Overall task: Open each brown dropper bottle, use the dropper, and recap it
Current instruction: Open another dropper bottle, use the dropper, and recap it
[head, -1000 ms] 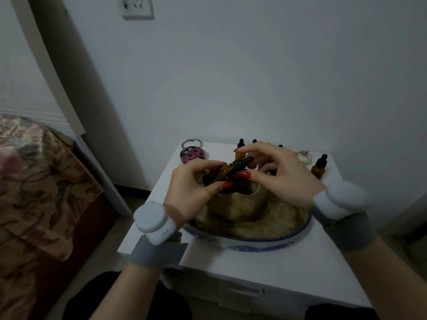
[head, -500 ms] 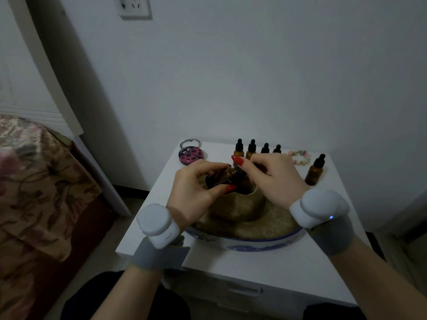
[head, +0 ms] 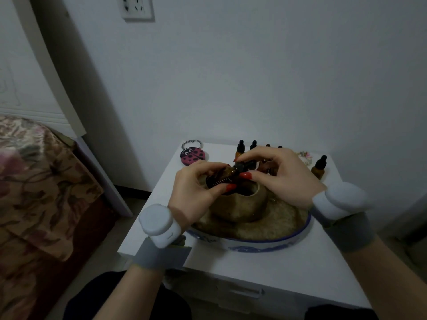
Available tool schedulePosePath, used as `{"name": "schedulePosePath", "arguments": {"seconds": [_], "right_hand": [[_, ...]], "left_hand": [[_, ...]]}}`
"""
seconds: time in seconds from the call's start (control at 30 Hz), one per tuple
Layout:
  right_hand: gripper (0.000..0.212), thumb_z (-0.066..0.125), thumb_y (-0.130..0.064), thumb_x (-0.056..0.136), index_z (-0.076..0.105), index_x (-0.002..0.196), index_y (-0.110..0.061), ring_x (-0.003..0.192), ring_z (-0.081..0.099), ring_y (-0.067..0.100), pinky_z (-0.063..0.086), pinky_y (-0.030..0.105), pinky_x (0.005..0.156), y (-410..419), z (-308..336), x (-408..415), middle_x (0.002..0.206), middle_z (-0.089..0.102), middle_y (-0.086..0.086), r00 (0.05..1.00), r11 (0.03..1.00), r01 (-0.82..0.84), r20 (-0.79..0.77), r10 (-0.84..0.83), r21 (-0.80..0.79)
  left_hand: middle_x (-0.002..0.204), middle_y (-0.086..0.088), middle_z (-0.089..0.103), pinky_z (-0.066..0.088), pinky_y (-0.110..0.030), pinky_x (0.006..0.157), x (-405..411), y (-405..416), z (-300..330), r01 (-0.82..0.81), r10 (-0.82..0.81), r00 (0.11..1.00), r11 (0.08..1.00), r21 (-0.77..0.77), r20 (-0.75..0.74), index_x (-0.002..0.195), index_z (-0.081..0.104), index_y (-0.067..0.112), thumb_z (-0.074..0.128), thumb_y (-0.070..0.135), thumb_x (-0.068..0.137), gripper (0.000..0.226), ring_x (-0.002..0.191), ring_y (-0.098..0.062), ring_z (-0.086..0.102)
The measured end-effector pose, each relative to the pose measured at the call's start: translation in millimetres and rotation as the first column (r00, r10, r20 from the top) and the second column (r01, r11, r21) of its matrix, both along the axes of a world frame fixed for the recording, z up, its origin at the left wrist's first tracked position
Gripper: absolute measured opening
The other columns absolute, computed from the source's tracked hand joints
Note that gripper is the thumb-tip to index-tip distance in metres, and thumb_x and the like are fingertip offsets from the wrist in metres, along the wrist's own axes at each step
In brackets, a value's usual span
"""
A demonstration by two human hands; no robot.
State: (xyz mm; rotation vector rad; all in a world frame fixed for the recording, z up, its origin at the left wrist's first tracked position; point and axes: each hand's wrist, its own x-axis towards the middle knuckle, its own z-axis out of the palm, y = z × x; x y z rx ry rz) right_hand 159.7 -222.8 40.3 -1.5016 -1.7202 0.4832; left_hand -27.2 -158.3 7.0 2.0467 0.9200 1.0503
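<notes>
My left hand (head: 196,192) grips a brown dropper bottle (head: 223,177) tilted on its side over a tan stone pot (head: 242,204). My right hand (head: 284,176) pinches the bottle's black dropper cap (head: 242,166) between thumb and fingers. Whether the cap is screwed on or loose I cannot tell. A row of several capped brown dropper bottles (head: 240,150) stands behind my hands, partly hidden. One more capped brown bottle (head: 318,168) stands apart at the right.
The pot sits in a blue-and-white dish (head: 254,244) of gravel on a small white cabinet (head: 265,273). A ladybird tin (head: 192,155) and a bead bracelet (head: 191,143) lie at back left, a hair tie (head: 305,157) at back right. A bed (head: 34,181) stands left.
Both hands stayed over the pot with the bottle. My right hand dropped onto the cap, then lifted a little, fingers shifting around the cap; the row of bottles behind is again partly covered.
</notes>
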Motion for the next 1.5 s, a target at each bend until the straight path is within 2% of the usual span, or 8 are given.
{"name": "schedulePosePath", "arguments": {"seconds": [0.23, 0.4, 0.47, 0.57, 0.7, 0.87, 1.13, 1.5], "right_hand": [[0.012, 0.064, -0.026, 0.089, 0.071, 0.095, -0.018, 0.071, 0.053, -0.012, 0.04, 0.004, 0.064, 2.6, -6.0, -5.8, 0.08, 0.062, -0.016, 0.995, 0.996, 0.085, 0.044, -0.086, 0.028], [0.038, 0.052, -0.045, 0.091, 0.065, 0.074, -0.013, 0.057, 0.054, 0.005, 0.041, 0.016, 0.054, 3.9, -10.5, -11.0, 0.063, 0.06, -0.002, 0.99, 0.992, 0.123, 0.067, -0.125, 0.027], [0.051, 0.045, -0.054, 0.089, 0.062, 0.069, -0.011, 0.058, 0.056, 0.018, 0.047, 0.031, 0.061, 3.8, -11.8, -12.2, 0.062, 0.061, 0.007, 0.988, 0.992, 0.126, 0.09, -0.127, 0.021], [0.064, 0.033, -0.067, 0.082, 0.061, 0.071, -0.01, 0.059, 0.057, 0.018, 0.048, 0.034, 0.063, 2.8, -11.1, -13.4, 0.063, 0.061, 0.007, 0.983, 0.99, 0.139, 0.115, -0.14, 0.025], [0.033, 0.054, -0.048, 0.087, 0.062, 0.101, -0.019, 0.069, 0.06, -0.004, 0.047, 0.012, 0.057, 3.4, -11.0, -11.2, 0.083, 0.066, -0.005, 0.997, 0.997, 0.077, -0.012, -0.076, 0.027], [0.02, 0.064, -0.016, 0.09, 0.065, 0.109, -0.024, 0.089, 0.063, 0.014, 0.056, 0.03, 0.076, 3.3, -10.8, -10.4, 0.1, 0.067, -0.007, 0.999, 0.997, 0.042, -0.01, -0.042, 0.063], [0.011, 0.064, -0.022, 0.09, 0.066, 0.099, -0.016, 0.071, 0.051, -0.018, 0.04, 0.001, 0.064, 2.4, -10.8, -15.1, 0.079, 0.057, -0.019, 0.993, 0.989, 0.1, 0.051, -0.106, 0.11], [0.011, 0.063, -0.021, 0.091, 0.065, 0.091, -0.01, 0.061, 0.052, -0.011, 0.038, 0.007, 0.056, 0.4, -11.8, -14.4, 0.065, 0.051, -0.016, 0.983, 0.974, 0.164, 0.056, -0.175, 0.157]], "left_hand": [[0.099, 0.004, 0.07, 0.051, -0.016, 0.086, -0.4, -0.4, -0.3, 0.009, -0.009, 1.0, 1.0, 0.025, 0.005, 0.107, 0.072, 0.021, 0.081, 0.016, 0.072, 0.037, 0.095, -0.007, 0.063], [0.1, 0.004, 0.07, 0.049, -0.013, 0.085, 0.2, -0.2, -0.5, 0.023, -0.023, 1.0, 0.999, 0.031, 0.001, 0.108, 0.072, 0.019, 0.081, 0.013, 0.072, 0.038, 0.096, -0.007, 0.063], [0.1, 0.004, 0.07, 0.048, -0.011, 0.085, -0.2, 0.3, -0.9, 0.025, -0.026, 1.0, 0.999, 0.029, 0.007, 0.107, 0.071, 0.019, 0.082, 0.012, 0.071, 0.038, 0.096, -0.007, 0.063], [0.099, 0.005, 0.07, 0.046, -0.008, 0.083, -0.5, 1.5, -1.8, 0.015, -0.016, 1.0, 0.999, 0.032, 0.014, 0.106, 0.072, 0.021, 0.082, 0.013, 0.071, 0.038, 0.094, -0.006, 0.063], [0.098, 0.005, 0.071, 0.046, -0.007, 0.083, -1.0, 3.9, -2.6, -0.008, 0.007, 1.0, 0.999, 0.042, 0.027, 0.105, 0.072, 0.021, 0.083, 0.015, 0.071, 0.036, 0.093, -0.005, 0.063], [0.096, 0.005, 0.072, 0.048, -0.012, 0.084, -1.5, 6.4, -4.2, -0.02, 0.019, 0.999, 0.999, 0.038, 0.04, 0.101, 0.073, 0.022, 0.084, 0.014, 0.069, 0.035, 0.092, -0.006, 0.064], [0.097, 0.007, 0.071, 0.048, -0.011, 0.083, 0.1, 5.1, -7.4, 0.0, -0.002, 1.0, 0.998, 0.059, 0.027, 0.103, 0.072, 0.024, 0.083, 0.013, 0.07, 0.037, 0.093, -0.005, 0.063], [0.096, 0.004, 0.069, 0.053, -0.026, 0.084, 12.6, -0.4, -3.4, 0.011, 0.003, 0.997, 0.985, 0.17, -0.081, 0.104, 0.069, 0.019, 0.081, 0.021, 0.074, 0.033, 0.091, -0.009, 0.063]]}}
